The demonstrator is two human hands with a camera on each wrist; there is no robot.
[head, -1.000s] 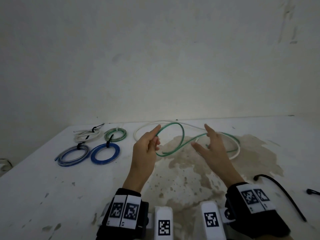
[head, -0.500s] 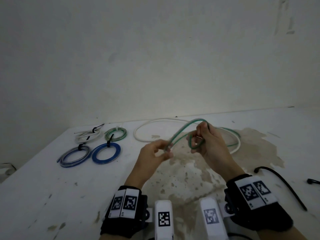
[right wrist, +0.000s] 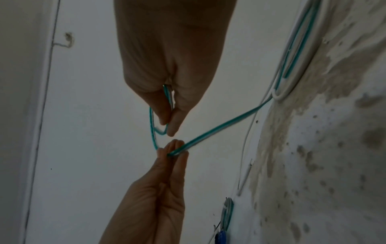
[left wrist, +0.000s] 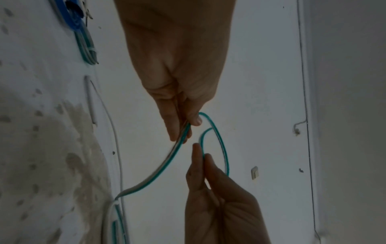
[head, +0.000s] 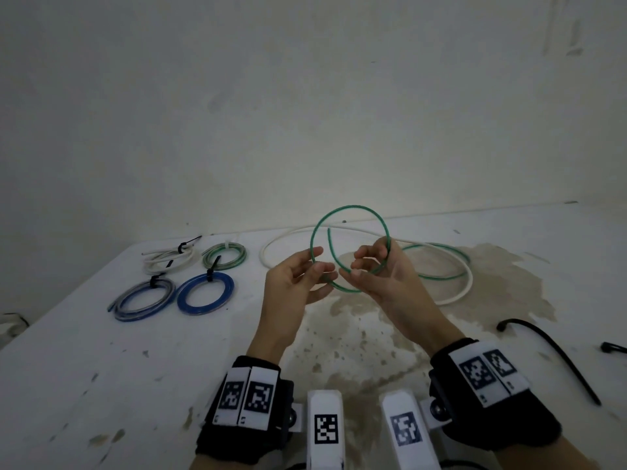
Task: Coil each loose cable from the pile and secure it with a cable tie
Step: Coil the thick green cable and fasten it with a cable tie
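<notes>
Green cable (head: 349,212) forms one round loop held up above a white table (head: 101,351), at the centre of the head view. Both hands meet at the loop's lower edge. The left hand (head: 295,286) pinches the cable between thumb and fingers at about 7 o'clock on the loop, and the right hand (head: 383,276) grips it from 4 to 5 o'clock, with the cable passing between thumb and fingers. A short free end of the cable points upward inside the loop. From the hands the rest of the green cable trails down to the table toward 2 o'clock, where it lies in a loose curve beside a long white cable (head: 468,286), over a brownish stain (head: 509,283). Four finished coils sit together at 10 o'clock, well apart from the hands: a white coil (head: 169,257), a green coil (head: 224,256), a grey and blue coil (head: 144,300) and a blue coil (head: 205,293), each fastened with a tie. One loose black cable tie (head: 556,354) lies on the table at 4 o'clock. Each wrist wears a black band with printed square markers.
</notes>
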